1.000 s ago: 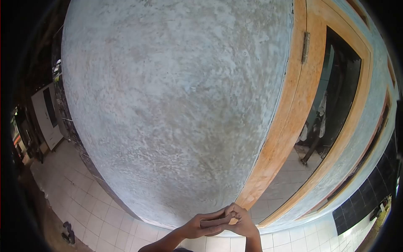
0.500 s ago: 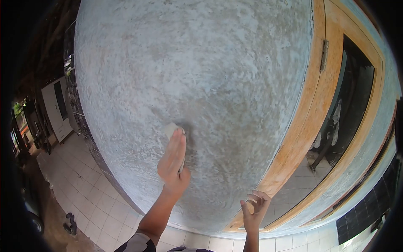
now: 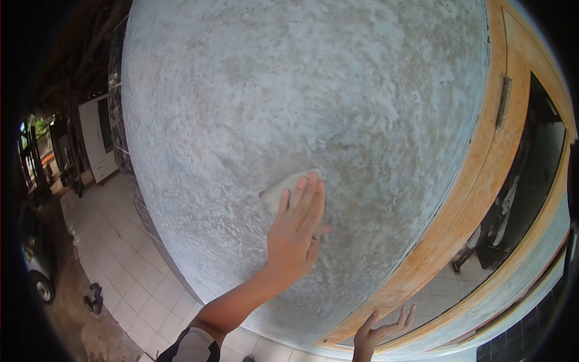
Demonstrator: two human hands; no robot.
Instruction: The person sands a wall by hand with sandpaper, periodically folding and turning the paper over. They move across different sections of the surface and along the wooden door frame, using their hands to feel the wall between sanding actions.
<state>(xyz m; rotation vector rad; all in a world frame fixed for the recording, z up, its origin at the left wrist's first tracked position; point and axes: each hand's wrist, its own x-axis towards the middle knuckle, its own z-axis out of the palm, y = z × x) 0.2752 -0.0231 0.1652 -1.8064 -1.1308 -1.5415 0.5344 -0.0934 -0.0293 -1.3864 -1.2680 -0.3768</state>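
My left hand (image 3: 295, 232) is pressed against the patchy blue-grey wall (image 3: 289, 102), fingers pointing upward. Beneath its fingertips lies a pale beige, flat piece of sandpaper (image 3: 279, 192), held between the fingers and the wall; part of it is hidden by the hand. Low in the view, my right hand (image 3: 381, 329) is open with its fingers apart and nothing in them. It hovers near the lower part of the orange wooden frame (image 3: 416, 265).
Glass panes (image 3: 512, 181) sit in the wooden frame on the right, with a metal hinge (image 3: 503, 102). Pale floor tiles (image 3: 132, 259) run along the wall's foot. At left are dark footwear (image 3: 93, 298), a white cabinet (image 3: 98, 139) and a parked car (image 3: 36, 259).
My left hand has slid right across the wall with the sandpaper, turning flatter to the surface. My right hand has dropped lower and its fingers have straightened. The view has shifted slightly left.
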